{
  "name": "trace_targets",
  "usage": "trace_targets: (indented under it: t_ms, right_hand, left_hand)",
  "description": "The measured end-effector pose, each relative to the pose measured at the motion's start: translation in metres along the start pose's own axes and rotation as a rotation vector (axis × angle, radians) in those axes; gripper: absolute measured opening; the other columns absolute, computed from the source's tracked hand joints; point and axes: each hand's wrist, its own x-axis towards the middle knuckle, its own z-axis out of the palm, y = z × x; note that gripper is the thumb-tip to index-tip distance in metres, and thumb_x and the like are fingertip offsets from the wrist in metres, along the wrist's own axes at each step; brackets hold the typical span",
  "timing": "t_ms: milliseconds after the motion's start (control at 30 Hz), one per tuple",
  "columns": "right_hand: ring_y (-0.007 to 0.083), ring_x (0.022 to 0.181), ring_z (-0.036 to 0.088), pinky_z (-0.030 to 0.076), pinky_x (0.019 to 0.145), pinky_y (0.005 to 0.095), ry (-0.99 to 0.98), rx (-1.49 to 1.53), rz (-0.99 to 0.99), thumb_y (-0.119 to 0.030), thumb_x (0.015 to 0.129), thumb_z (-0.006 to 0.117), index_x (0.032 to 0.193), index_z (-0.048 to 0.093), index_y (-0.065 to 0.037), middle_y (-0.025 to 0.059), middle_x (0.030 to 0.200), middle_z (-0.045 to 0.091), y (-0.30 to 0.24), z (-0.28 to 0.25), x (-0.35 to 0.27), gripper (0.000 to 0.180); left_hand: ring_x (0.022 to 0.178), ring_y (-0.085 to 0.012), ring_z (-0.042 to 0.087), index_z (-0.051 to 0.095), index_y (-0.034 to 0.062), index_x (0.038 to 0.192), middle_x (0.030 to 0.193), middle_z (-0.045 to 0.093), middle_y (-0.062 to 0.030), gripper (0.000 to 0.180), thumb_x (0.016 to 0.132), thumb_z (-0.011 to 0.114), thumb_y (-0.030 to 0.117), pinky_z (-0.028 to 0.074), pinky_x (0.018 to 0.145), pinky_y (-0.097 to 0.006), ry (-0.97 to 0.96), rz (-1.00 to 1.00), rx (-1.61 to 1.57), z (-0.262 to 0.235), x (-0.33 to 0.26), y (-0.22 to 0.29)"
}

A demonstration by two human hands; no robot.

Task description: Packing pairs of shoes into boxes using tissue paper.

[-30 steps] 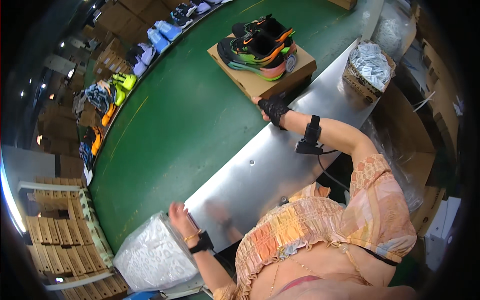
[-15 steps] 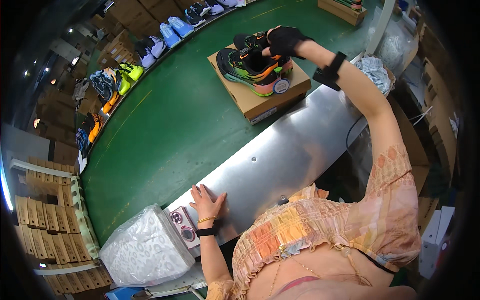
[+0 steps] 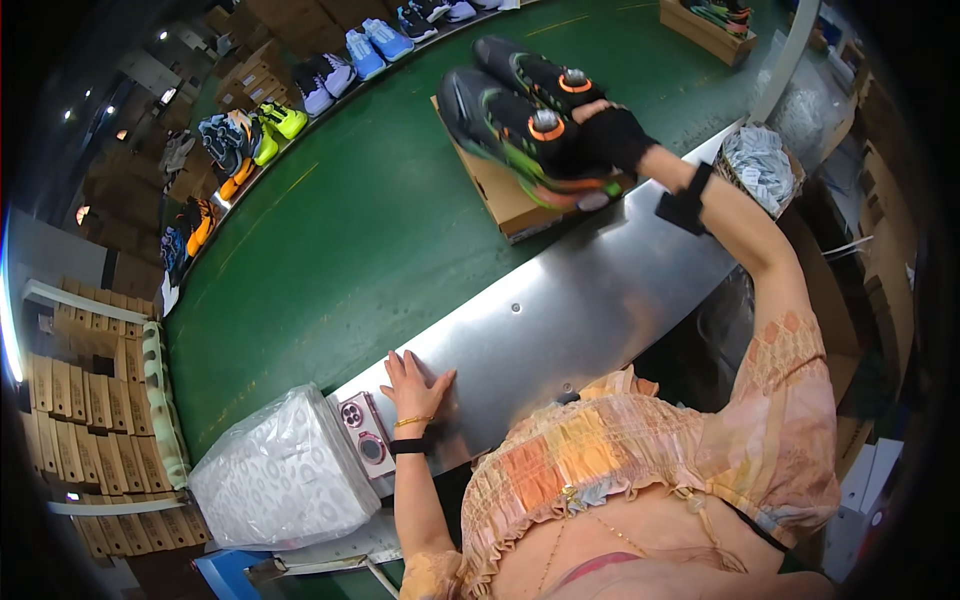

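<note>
My right hand [image 3: 612,135], in a black fingerless glove, is closed on the heel ends of a pair of black sneakers [image 3: 495,115] with orange-rimmed collars and green and pink soles. The pair is tilted, soles toward me, above a brown shoe box [image 3: 487,197]; motion blurs it, and it hides much of the lid. Well to the left, my left hand [image 3: 413,388] lies flat with fingers spread on the shiny metal ledge [image 3: 545,300]. Beside its wrist is a pink-framed phone [image 3: 366,432].
A green conveyor surface [image 3: 320,270] curves beyond the ledge, with a row of colourful shoes [image 3: 380,45] along its far edge. A plastic-wrapped stack [image 3: 285,480] sits at left. Another box [image 3: 710,35] holds shoes at far right. Crumpled grey paper [image 3: 760,165] fills a basket.
My right hand has lifted the sneakers off the box lid and tipped them back toward me. My left hand keeps its place on the ledge. The whole view has shifted slightly.
</note>
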Motion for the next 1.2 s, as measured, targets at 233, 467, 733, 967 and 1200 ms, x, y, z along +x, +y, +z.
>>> trace_targets:
  t_ms: [233,467,733,967,1200]
  right_hand:
    - [0.0250,0.055,0.058,0.048,0.051,0.0357,0.100,-0.073,-0.628,-0.028,0.050,0.060,0.055,0.057,-0.009,0.0072,0.053,0.054,-0.065,-0.019,-0.081,0.020]
    - [0.0238,0.049,0.053,0.040,0.043,0.0356,-0.033,0.262,-1.018,-0.025,0.052,0.055,0.044,0.047,-0.011,0.0070,0.049,0.051,-0.118,0.048,-0.113,0.017]
    - [0.0291,0.075,0.056,0.046,0.059,0.0391,-0.017,0.234,-0.550,-0.029,0.058,0.065,0.098,0.054,-0.010,0.0147,0.094,0.053,-0.067,0.061,-0.035,0.046]
    - [0.0289,0.088,0.054,0.046,0.072,0.0361,0.223,0.237,-0.592,-0.022,0.053,0.064,0.104,0.048,0.003,0.0161,0.102,0.052,-0.044,0.088,-0.031,0.059]
    - [0.0322,0.089,0.051,0.044,0.074,0.0376,0.800,0.625,-0.293,-0.025,0.059,0.066,0.101,0.047,-0.003,0.0158,0.098,0.049,-0.051,0.012,-0.025,0.051]
  left_hand:
    - [0.104,-0.0343,0.049,0.048,-0.0069,0.110,0.110,0.051,-0.0243,0.054,0.075,0.061,0.033,0.037,0.089,-0.037,0.343,0.044,-0.416,-0.058,0.039,-0.014]
    - [0.098,-0.0341,0.051,0.053,-0.0031,0.103,0.104,0.053,-0.0211,0.039,0.076,0.061,0.024,0.039,0.085,-0.036,0.333,0.517,-0.409,-0.084,0.060,0.066]
    - [0.093,-0.0238,0.055,0.055,0.0028,0.103,0.105,0.056,-0.0132,0.039,0.078,0.059,0.033,0.045,0.071,-0.031,0.163,0.458,-0.364,-0.059,0.078,0.068]
    - [0.102,-0.0322,0.050,0.040,-0.0052,0.118,0.115,0.046,-0.0246,0.057,0.080,0.056,0.034,0.039,0.086,-0.037,0.104,0.416,-0.520,-0.056,0.102,0.099]
    - [0.111,-0.0307,0.044,0.037,-0.0034,0.122,0.119,0.045,-0.0229,0.053,0.088,0.038,0.037,0.034,0.091,-0.031,-0.147,0.468,-0.524,-0.061,0.118,0.128]
